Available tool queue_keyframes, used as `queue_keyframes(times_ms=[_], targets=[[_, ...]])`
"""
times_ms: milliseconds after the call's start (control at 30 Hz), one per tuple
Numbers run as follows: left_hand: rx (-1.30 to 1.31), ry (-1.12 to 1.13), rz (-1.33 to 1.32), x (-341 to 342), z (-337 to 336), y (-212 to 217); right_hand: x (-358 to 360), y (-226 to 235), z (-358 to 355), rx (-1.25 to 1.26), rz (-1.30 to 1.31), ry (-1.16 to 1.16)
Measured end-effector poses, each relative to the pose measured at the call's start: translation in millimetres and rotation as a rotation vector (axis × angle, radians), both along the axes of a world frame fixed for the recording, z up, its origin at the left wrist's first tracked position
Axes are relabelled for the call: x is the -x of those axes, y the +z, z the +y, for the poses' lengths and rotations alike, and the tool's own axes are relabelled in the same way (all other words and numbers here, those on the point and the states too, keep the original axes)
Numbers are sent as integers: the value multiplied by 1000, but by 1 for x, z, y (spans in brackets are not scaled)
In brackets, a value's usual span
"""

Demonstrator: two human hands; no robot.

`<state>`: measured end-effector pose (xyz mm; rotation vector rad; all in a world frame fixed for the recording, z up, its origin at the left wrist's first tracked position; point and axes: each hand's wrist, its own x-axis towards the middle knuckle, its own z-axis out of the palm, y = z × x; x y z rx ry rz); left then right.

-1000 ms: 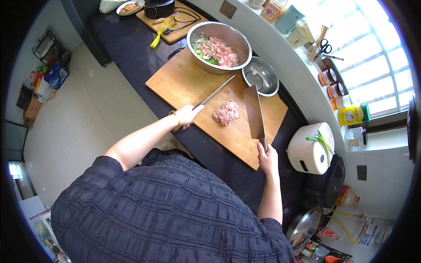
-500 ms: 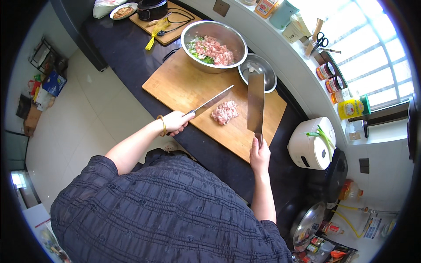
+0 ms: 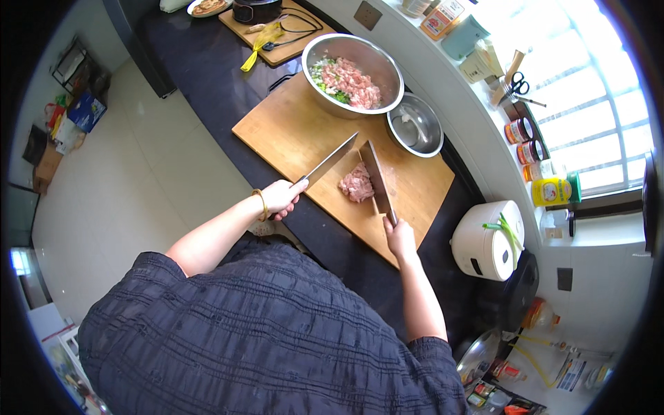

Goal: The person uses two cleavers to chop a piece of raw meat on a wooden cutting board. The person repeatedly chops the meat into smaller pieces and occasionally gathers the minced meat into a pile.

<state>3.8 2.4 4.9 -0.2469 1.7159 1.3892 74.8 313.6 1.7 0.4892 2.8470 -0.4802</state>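
A small mound of chopped pink meat (image 3: 357,182) lies on the wooden cutting board (image 3: 277,124). My left hand (image 3: 283,197) is closed round the handle of a cleaver (image 3: 333,158), its blade slanting away to the left of the meat. My right hand (image 3: 400,237) grips a second cleaver (image 3: 376,177), whose blade stands on edge at the meat's right side. Beyond the meat, a large steel bowl (image 3: 395,66) holds minced meat (image 3: 354,81) and chopped green and white pieces. A smaller steel bowl (image 3: 430,133) with a little pale residue sits beside it.
A white rice cooker (image 3: 477,238) with green onion on its lid stands right of the board. At the far left are another board (image 3: 238,31), a black appliance with a cord, and a yellow bag (image 3: 259,48). Jars and scissors (image 3: 519,84) line the windowsill.
The right cleaver has come down and left, from above the board's right part to the meat's edge. My left hand and its cleaver have barely moved. The whole view has shifted slightly.
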Motion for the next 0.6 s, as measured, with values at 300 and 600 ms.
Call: queue_keyframes(times_ms=[300, 600], targets=[[15, -18, 8, -2, 0, 0, -6, -6, -1, 48, 11, -73], [29, -17, 7, -2, 0, 2, 1, 2, -5, 34, 7, -76]])
